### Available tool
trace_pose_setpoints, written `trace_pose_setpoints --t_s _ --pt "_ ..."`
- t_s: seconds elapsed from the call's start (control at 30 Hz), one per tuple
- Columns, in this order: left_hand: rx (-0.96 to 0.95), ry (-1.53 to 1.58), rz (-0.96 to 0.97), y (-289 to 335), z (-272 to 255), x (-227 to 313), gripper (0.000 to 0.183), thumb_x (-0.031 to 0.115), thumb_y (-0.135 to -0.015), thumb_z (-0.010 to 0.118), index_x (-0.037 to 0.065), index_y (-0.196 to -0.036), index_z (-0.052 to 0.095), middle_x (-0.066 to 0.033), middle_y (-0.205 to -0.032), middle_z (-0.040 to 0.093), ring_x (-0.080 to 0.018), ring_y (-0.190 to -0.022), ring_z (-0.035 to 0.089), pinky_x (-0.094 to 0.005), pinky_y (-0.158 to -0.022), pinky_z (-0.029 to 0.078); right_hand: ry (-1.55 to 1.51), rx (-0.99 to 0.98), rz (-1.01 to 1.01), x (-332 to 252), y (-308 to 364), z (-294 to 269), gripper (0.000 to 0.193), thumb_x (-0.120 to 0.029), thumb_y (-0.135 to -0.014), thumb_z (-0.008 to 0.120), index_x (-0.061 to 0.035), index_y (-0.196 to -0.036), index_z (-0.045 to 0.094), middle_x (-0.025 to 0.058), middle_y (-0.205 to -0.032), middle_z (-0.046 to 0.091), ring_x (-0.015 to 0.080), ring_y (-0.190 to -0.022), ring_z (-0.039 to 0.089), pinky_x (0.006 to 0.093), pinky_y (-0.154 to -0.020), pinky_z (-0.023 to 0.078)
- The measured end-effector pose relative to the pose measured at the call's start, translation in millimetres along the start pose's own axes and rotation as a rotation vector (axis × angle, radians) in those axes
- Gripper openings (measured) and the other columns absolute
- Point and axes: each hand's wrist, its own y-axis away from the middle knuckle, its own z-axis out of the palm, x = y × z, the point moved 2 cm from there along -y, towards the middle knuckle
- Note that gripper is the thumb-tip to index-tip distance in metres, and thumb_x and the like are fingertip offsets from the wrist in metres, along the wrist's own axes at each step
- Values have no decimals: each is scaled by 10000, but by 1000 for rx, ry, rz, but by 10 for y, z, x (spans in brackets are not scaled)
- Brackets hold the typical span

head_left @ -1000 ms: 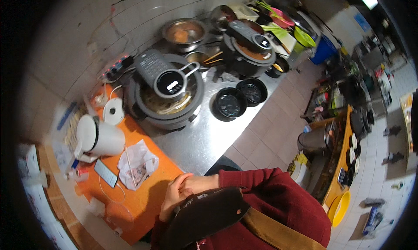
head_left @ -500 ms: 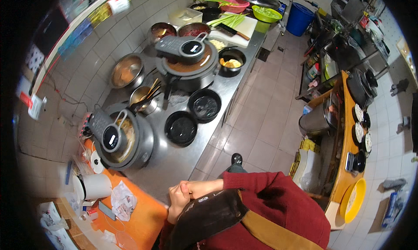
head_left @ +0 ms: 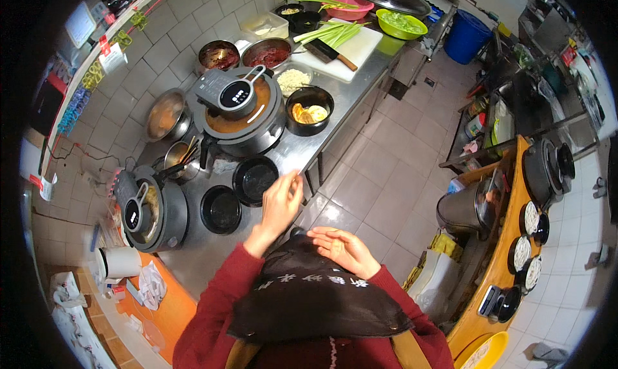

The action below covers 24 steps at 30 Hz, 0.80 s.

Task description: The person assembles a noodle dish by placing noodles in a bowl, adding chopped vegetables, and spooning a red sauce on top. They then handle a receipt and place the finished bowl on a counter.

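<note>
Counter (head_left: 205, 256): steel, running ahead and to the left of the left hand (head_left: 282, 205). Largest item on my feed.

Pot (head_left: 248, 134), grey, lidded: ahead and slightly left of the left hand. Brown contents under glass; lit unit on top.

Second pot (head_left: 168, 220): well to the left of the left hand; also lidded, unit lit. I judge both pots loaded and covered; whether the contents are cooked I cannot tell.

Board (head_left: 362, 46), white: well ahead of the left hand.

Greens (head_left: 338, 33): lying on the board in long lengths. I judge them not yet chopped.

Knife (head_left: 322, 50): on the board beside the greens, unattended.

Hands, two. Left: fingers loosely curled, nothing visible in its grip; I cannot tell if it pinches anything. Right hand (head_left: 342, 249): behind and right of the left, palm partly turned up, fingers extended, nothing held that I can see.

Bowls, black. First bowl (head_left: 254, 181): just beside the left hand, on its left; contact with the rim cannot be told. Second bowl (head_left: 221, 211): farther left, next to the first. Neither shows food. Egg bowl (head_left: 313, 129): ahead of the left hand, already partly filled.

Egg (head_left: 317, 113): inside the egg bowl.
</note>
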Motion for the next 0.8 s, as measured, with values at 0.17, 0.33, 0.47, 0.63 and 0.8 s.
trace_pose_setpoints --t_s 0.17,0.33,0.47,0.63,0.8 --pt "75 69 -32 -1308 621 -563 475 51 -851 663 59 -1291 484 -115 -1040 628 -191 -819 633 -312 -680 525 88 64 -35 -606 -31 -137 336 -111 -972 453 43 -1262 527 161 -1232 611 193 -1028 611 307 -891 497" --pt "46 -65 -147 -2388 1239 -1139 694 88 -781 740 112 -1389 406 -181 -1162 467 -313 -859 627 -413 -751 516 308 163 -107 -1601 -382 -259 299 -96 -975 457 45 -1214 569 155 -1164 645 190 -970 635 295 -865 511" --pt "36 -249 -57 -2928 1518 -1394 470 136 -753 775 125 -1192 609 -151 -1010 447 -334 -901 558 -405 -742 504 485 261 -134 -2557 -860 -222 277 -140 -987 473 37 -1165 589 137 -1100 663 173 -948 638 279 -845 512" --pt "242 -198 -91 -3285 1449 -1544 116 90 -879 639 62 -989 661 -142 -908 503 -338 -779 591 -406 -693 486 776 265 -109 -3659 -1866 -197 293 -201 -991 497 30 -1140 599 119 -1066 669 169 -954 634 282 -843 501" --pt "646 -201 -246 -3452 1305 -1739 114 114 -906 622 23 -936 682 -127 -829 579 -277 -753 606 -357 -651 481 804 250 20 -4209 -3570 -383 290 -196 -983 523 48 -1136 553 124 -1060 632 206 -929 645 311 -858 540"
